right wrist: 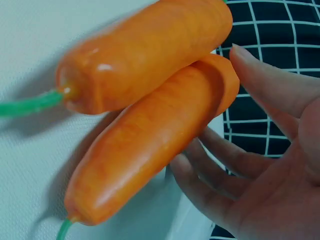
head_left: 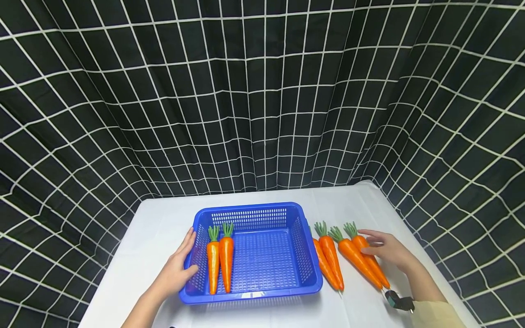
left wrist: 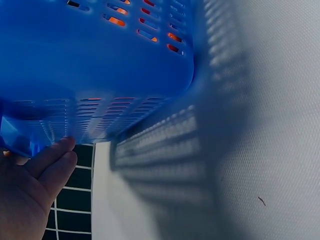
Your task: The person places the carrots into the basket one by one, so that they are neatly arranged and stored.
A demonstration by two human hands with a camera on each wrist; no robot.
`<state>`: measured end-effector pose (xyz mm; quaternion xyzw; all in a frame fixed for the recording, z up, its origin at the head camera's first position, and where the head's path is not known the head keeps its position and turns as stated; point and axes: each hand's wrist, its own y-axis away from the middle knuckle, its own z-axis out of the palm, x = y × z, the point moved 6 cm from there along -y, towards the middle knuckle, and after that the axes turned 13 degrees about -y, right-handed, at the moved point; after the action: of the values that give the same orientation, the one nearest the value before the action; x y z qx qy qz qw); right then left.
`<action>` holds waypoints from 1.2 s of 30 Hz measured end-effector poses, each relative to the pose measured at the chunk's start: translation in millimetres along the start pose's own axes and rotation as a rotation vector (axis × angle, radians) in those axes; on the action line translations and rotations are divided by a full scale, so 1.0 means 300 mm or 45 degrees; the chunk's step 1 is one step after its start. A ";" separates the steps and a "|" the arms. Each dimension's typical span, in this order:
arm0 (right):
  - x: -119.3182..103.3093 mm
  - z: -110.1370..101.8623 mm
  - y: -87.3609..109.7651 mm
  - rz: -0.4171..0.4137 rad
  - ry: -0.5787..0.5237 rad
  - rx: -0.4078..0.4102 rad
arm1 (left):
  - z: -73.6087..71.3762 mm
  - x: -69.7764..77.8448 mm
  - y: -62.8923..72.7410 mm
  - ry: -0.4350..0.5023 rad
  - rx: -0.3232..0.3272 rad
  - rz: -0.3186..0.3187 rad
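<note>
A blue plastic basket [head_left: 262,292] with slotted walls stands on the table, and two carrots [head_left: 226,257] with green tops lie side by side at its left. My left hand [head_left: 177,269] rests against the basket's left side, fingers extended along the outside and thumb at the rim. In the left wrist view its fingertips [left wrist: 66,145] meet the blue wall. On the right, my right hand [head_left: 387,248] is at the outermost carrot [head_left: 371,262], thumb and fingers spread around its upper part. The right wrist view shows fingertips [right wrist: 182,165] beside this carrot [right wrist: 145,145] and the thumb apart from it.
Left of that carrot, another carrot [head_left: 357,259] lies against it. Two more carrots [head_left: 330,250] lie close to the basket's right wall. A white cloth covers the table [head_left: 143,228]. Black curtains [head_left: 262,114] with a white grid enclose its back and sides.
</note>
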<state>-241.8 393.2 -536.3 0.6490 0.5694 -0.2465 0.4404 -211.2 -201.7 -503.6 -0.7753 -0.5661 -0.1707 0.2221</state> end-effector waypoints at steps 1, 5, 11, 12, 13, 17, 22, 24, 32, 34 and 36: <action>0.003 0.003 0.001 -0.010 0.004 -0.017 | 0.000 0.001 0.000 0.000 0.002 0.000; 0.003 0.013 0.002 -0.050 -0.002 -0.074 | 0.000 0.005 0.001 0.003 0.014 0.011; 0.005 0.021 -0.006 -0.074 -0.035 -0.094 | 0.004 0.000 0.003 -0.006 0.017 0.015; 0.006 0.021 -0.008 -0.075 -0.042 -0.085 | 0.004 0.000 0.003 -0.007 0.017 0.014; 0.005 0.021 -0.009 -0.071 -0.048 -0.078 | 0.004 0.000 0.002 -0.007 0.017 0.013; -0.003 0.008 -0.014 -0.053 -0.026 -0.036 | 0.002 0.001 0.001 0.000 0.010 0.010; -0.029 -0.016 -0.016 -0.048 0.032 -0.010 | 0.002 0.002 0.000 0.000 0.007 0.007; -0.043 -0.030 -0.016 -0.057 0.051 0.006 | 0.003 0.003 0.000 0.006 0.010 0.008; -0.120 -0.064 -0.019 -0.089 -0.004 0.075 | 0.004 -0.002 0.001 -0.005 0.002 -0.002; -0.149 -0.061 -0.016 -0.106 -0.043 0.072 | 0.005 -0.003 0.001 -0.006 0.000 -0.006; -0.179 -0.056 -0.013 -0.125 -0.083 0.067 | 0.005 -0.004 0.001 -0.005 0.000 -0.006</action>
<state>-260.9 379.4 -485.0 0.6234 0.5791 -0.3037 0.4287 -211.1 -202.0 -505.6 -0.7742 -0.5685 -0.1697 0.2204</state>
